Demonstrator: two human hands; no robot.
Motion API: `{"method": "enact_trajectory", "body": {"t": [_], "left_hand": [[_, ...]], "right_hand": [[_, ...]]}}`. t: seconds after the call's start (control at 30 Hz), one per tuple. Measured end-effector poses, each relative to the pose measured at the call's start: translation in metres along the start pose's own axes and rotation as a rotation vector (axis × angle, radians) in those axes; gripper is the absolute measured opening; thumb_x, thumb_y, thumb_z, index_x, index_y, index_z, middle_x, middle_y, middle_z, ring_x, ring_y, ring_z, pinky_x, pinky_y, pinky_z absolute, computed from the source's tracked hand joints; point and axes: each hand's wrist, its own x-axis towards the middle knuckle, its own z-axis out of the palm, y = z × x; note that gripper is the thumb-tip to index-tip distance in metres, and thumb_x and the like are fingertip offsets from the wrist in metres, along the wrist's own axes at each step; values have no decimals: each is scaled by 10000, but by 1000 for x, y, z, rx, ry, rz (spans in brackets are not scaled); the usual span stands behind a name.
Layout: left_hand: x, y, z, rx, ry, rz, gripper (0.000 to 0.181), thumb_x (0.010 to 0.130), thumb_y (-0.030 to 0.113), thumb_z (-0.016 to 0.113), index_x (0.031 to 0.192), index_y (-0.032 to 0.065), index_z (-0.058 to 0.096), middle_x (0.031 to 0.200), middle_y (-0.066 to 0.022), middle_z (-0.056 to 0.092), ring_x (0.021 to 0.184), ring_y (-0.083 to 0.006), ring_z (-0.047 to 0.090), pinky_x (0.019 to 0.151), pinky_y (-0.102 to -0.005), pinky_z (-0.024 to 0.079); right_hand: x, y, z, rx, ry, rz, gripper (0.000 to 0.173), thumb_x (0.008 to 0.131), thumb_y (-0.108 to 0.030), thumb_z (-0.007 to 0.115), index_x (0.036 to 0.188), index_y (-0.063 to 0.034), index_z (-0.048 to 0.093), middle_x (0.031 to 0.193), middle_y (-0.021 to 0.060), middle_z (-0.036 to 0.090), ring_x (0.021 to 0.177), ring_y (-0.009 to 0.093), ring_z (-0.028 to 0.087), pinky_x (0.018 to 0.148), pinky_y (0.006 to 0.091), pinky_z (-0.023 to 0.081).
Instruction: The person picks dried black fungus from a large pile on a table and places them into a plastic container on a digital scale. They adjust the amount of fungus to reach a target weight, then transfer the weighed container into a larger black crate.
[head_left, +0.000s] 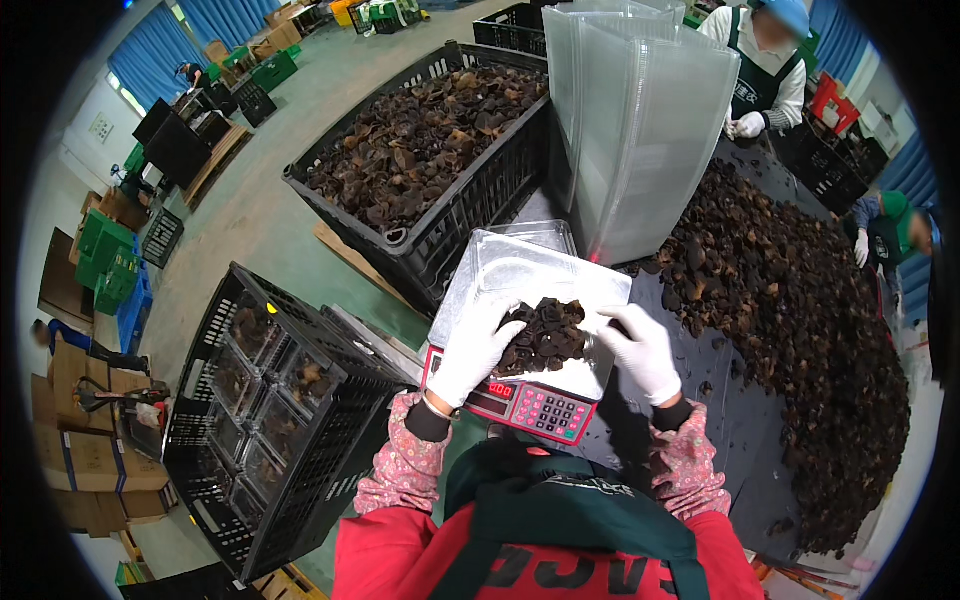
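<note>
A heap of dark dried wood ear mushrooms (551, 336) rests in a clear plastic container on the metal platform of a digital scale (546, 412). The container's transparent lid (517, 262) lies open beyond the heap. My left hand (474, 349), in a white glove, cups the heap's left edge, thumb and forefinger apart. On the right side, my gloved right hand (641, 352) hovers by the platform's edge with thumb and fingers curled together. Something dark shows between them; whether it is a mushroom piece or shadow is unclear. The scale's red display is lit.
Tall stacks of clear plastic containers (637, 142) stand behind the scale. Loose mushrooms (795, 330) cover much of the dark table at right. A black crate (480, 161) holds more; another black crate (330, 442) holds filled boxes. Co-workers (757, 75) stand across the table.
</note>
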Motion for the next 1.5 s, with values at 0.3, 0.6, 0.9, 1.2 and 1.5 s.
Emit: {"method": "enact_trajectory", "body": {"t": [0.3,0.6,0.9,1.2,1.5], "left_hand": [[-1,8,-52,-720,140,-457,170,930,45,560,1064,4,657,859,3,645,734,-48,566,673,-195,457],[-17,-9,-52,-715,453,-449,214,936,21,522,1105,-20,646,931,-66,674,729,-79,583,690,-214,469],[-41,-10,-12,-523,457,-414,288,990,52,486,1256,-6,579,1202,-100,621,1111,-176,590,990,-303,443],[-33,-14,35,401,95,79,457,959,142,527,1399,33,470,1402,-142,520,1325,-289,452,1144,-464,257],[-50,12,-3,89,341,-47,364,916,37,550,1280,17,573,1281,-161,582,1184,-312,532,1020,-406,393]], "right_hand": [[-104,46,-59,753,316,825,218,1004,-220,538,1054,-39,649,699,-1,566,512,52,533,394,184,343],[-106,27,-32,844,280,752,270,1016,-212,503,1130,-1,628,785,57,608,603,105,576,520,205,426],[11,-46,51,-17,125,-191,312,837,-186,707,1102,-32,647,1011,161,645,873,323,634,771,386,509],[-4,-27,45,-13,-16,-137,492,833,-322,674,1232,-45,596,1190,156,611,1165,342,533,1019,448,392],[-167,146,-68,-806,403,577,183,850,-152,652,1022,-112,699,965,92,656,981,269,599,859,373,490]]}}
